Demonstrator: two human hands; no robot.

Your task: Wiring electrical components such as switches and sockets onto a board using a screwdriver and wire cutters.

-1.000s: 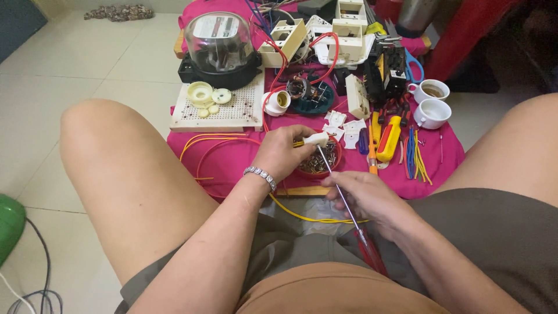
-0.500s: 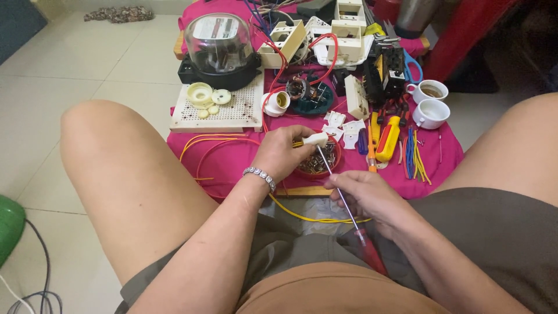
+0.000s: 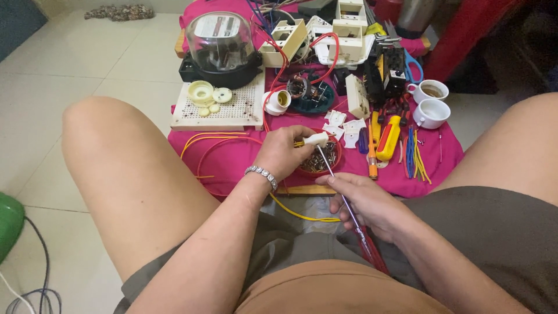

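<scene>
Left hand point(image 3: 285, 152): fingers curled, pinching a small white plastic fitting point(image 3: 317, 139) at its fingertips, held just above a red bowl point(image 3: 319, 158) of small metal parts. A beaded bracelet point(image 3: 263, 174) sits on the wrist.

Right hand point(image 3: 366, 200): closed around a screwdriver point(image 3: 343, 200), thin metal shaft running up and left so that the tip meets the white fitting; the red handle lies back along the forearm, near the lap.

Pink cloth point(image 3: 232, 157): spread on the tiled floor between the person's knees, carrying all the items.

Near left of the cloth: loops of yellow wire point(image 3: 218, 139), one strand trailing under the hands.

Far left: white perforated board point(image 3: 232, 110) with pale round plastic discs on it; behind it a black-based meter under a clear dome point(image 3: 221, 46).

Centre far: white lamp socket point(image 3: 278, 100), a dark round part, open white switch housings with red wires point(image 3: 290, 38).

Right of the bowl: small white plastic pieces, yellow-handled tool point(image 3: 388, 136), orange-handled screwdriver point(image 3: 371, 148), loose blue and yellow wire offcuts.

Far right: two white cups point(image 3: 430, 102), side by side; blue-handled scissors just beyond.
</scene>
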